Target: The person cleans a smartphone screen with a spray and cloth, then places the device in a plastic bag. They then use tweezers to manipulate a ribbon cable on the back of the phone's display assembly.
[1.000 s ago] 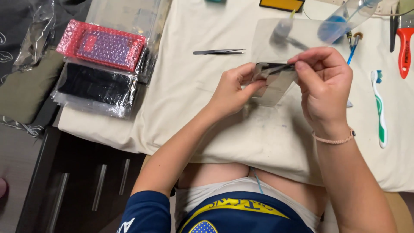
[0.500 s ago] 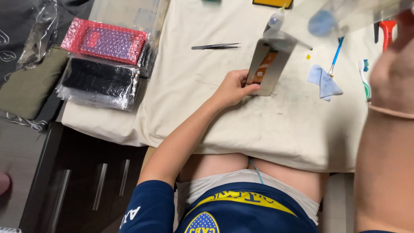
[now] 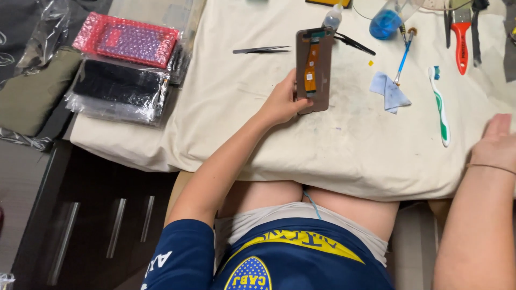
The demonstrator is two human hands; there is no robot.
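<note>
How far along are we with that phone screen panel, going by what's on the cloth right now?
Done: the screen panel is bare, back side up, its orange flex cable exposed. In hand: the left hand holds it by its lower edge over the cloth; the right hand rests flat at the cloth's edge, empty. Left: tweezers, toothbrush, wipe and blue-liquid bottle lie unused.

The right hand (image 3: pixel 499 144) runs off the right edge, fingertips unseen. The left hand (image 3: pixel 280 102) hides the phone screen panel's (image 3: pixel 314 70) lower left edge. The blue bottle (image 3: pixel 388 20) and red-handled tool (image 3: pixel 461 35) are cut off at the top
</note>
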